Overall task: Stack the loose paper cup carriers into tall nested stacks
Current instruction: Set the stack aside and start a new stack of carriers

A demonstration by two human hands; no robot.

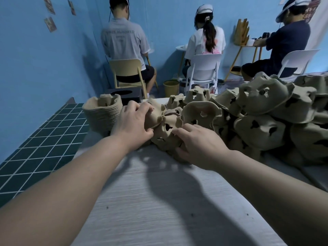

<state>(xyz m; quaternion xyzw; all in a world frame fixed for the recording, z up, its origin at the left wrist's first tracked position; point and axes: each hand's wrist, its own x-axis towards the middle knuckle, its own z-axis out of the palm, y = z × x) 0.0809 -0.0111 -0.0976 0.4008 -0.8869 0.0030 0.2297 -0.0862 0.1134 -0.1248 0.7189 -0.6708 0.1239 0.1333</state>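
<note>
Left hand grip: fingers and thumb clamped on a loose carrier just right of the stack. Right hand grip: fingers curled round a second carrier, just below the first and right of the stack. Step in hand, likely: pulling loose carriers out of the pile, which lies well right of the stack on the worktop. Next move calls for nesting the two cups-aligned, then seating them on the stack.
</note>
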